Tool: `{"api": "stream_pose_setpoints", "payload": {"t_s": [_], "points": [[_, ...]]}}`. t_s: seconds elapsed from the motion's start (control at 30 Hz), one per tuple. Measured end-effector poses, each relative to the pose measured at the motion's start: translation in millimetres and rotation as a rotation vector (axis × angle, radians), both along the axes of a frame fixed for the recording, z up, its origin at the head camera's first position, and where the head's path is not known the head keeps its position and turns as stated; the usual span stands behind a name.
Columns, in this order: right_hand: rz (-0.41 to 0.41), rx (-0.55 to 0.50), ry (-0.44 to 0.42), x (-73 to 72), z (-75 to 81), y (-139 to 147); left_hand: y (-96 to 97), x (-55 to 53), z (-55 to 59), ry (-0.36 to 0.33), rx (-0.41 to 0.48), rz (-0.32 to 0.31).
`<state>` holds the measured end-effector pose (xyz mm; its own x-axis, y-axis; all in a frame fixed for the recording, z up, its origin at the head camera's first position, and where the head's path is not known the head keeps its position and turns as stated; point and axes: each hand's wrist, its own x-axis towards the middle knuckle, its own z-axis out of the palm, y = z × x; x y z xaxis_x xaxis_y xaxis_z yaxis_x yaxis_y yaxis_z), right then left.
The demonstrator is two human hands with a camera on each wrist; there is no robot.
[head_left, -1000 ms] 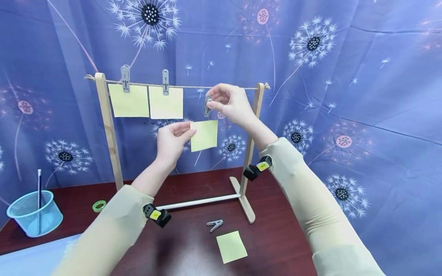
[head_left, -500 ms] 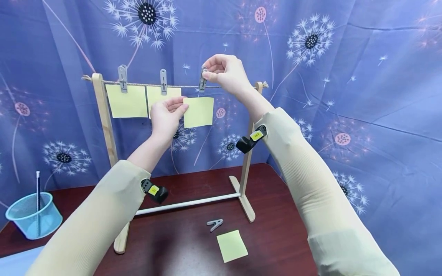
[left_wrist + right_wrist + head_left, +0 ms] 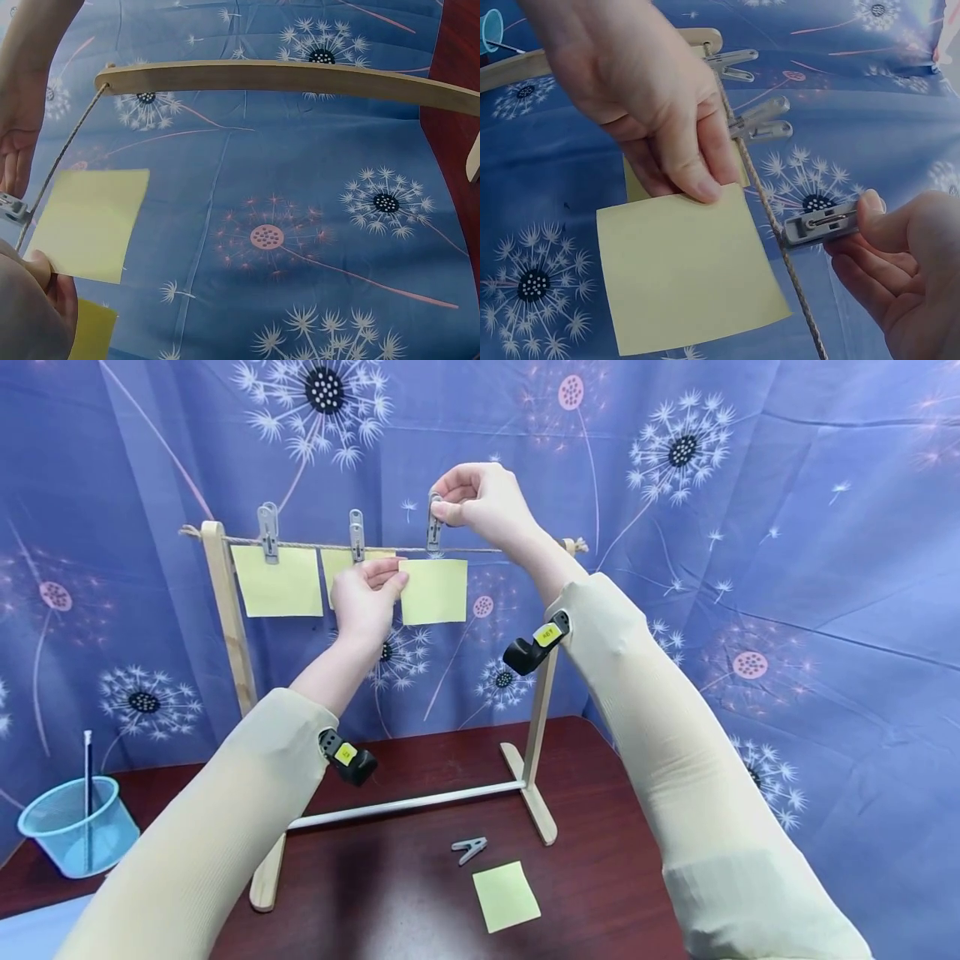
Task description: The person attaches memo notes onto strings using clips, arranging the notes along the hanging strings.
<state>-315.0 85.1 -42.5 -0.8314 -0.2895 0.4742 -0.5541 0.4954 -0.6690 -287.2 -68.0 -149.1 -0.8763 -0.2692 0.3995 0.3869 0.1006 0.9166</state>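
Observation:
My left hand pinches a yellow sticky note by its left edge, its top edge just under the rope. Above it, my right hand holds a grey clothespin between thumb and fingers. In the right wrist view, that clothespin's tip is right at the rope. Two other notes hang to the left from grey clothespins: one note in full view, the other note partly behind my left hand.
A wooden stand carries the rope, with a white bar low between its legs. On the dark red table lie a loose clothespin and a yellow note. A blue mesh cup with a pencil stands at left.
Both hands have risen to the rope. The left hand has brought the note up beneath it, and the right hand has carried the clothespin up and slightly left.

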Motion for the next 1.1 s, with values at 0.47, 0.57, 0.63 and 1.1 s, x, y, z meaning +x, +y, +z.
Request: {"api": "stream_pose_setpoints", "payload": {"t_s": [0.47, 0.57, 0.63, 1.1], "points": [[-0.017, 0.139, -0.031, -0.7, -1.1, -6, -0.4, -1.7, 0.9, 0.019, 0.018, 0.013], [-0.021, 0.155, -0.044, -0.6, -2.9, -5, 1.7, -2.1, 0.5, 0.022, 0.031, 0.015], [-0.023, 0.160, -0.053, -0.5, -4.7, -3, 2.8, -2.8, 0.0, 0.026, 0.030, 0.019], [-0.003, 0.122, -0.099, -4.8, -13.5, -2, 0.9, -3.2, -1.8, 0.051, 0.024, 0.052]]}}
